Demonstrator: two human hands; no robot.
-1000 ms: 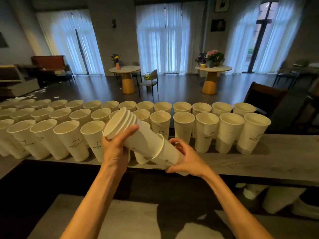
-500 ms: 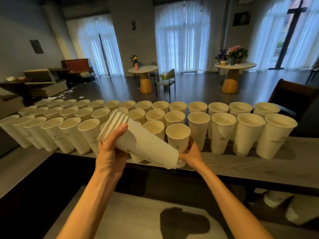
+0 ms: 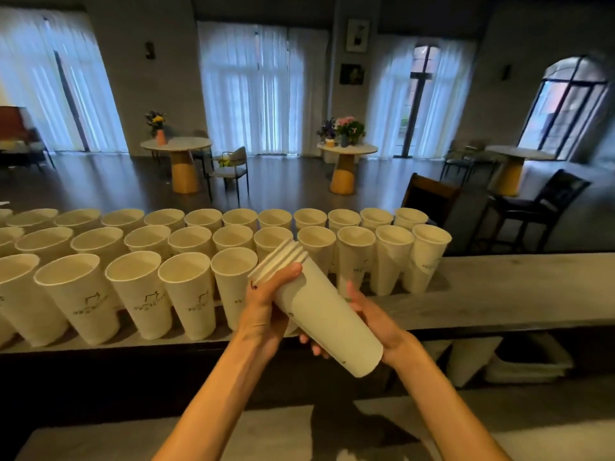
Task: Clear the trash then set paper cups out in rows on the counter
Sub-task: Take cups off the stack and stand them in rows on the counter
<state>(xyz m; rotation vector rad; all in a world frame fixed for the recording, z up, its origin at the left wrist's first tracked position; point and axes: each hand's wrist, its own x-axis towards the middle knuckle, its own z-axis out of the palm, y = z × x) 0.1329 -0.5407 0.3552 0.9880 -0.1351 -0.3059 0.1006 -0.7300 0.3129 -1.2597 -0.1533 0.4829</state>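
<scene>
Paper cups nested in a stack (image 3: 319, 307) are lying tilted at centre frame, rims toward the upper left. The left hand (image 3: 266, 304) is gripping the stack near the rims, thumb curled over; the right hand (image 3: 372, 319) is cupping its lower end, fingers mostly hidden beneath. Rows of cups (image 3: 186, 261) are standing on the counter (image 3: 499, 294) behind, running off the left edge.
</scene>
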